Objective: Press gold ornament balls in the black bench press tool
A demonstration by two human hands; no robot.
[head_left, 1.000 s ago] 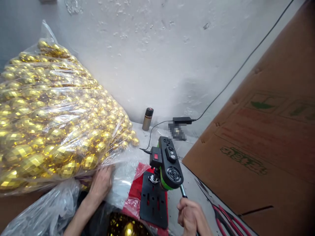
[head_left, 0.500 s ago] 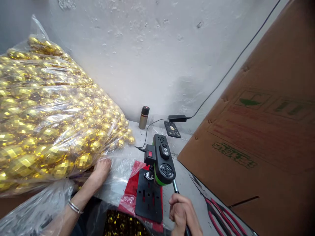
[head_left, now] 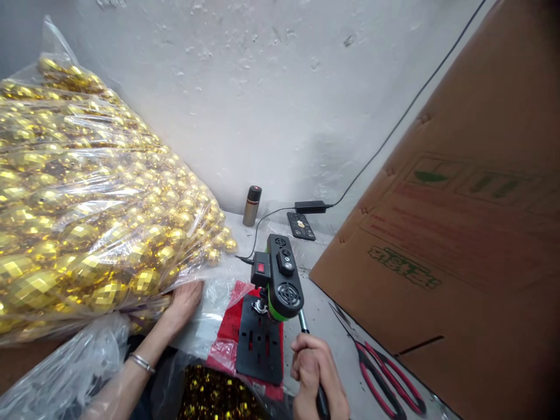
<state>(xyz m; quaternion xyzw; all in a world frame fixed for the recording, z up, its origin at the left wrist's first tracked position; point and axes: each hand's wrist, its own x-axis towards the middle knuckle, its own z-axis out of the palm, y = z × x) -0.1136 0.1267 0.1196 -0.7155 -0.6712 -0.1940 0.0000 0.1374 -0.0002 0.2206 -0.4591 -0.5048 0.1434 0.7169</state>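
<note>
A clear plastic bag [head_left: 56, 44] of gold faceted beads [head_left: 109, 294], at left, slopes down rightward; the left hand [head_left: 184, 304] is at its lower edge, fingers hidden, closure unclear. Beside a black oblong device [head_left: 285, 263], a black-handled metal rod [head_left: 303, 322] slants up-left, gripped in the right hand [head_left: 315, 370].

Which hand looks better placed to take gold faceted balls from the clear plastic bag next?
Probably the left hand: it is at the lower edge of the clear plastic bag of gold faceted balls, while the right hand is farther away, gripping a black-handled metal tool.
</note>
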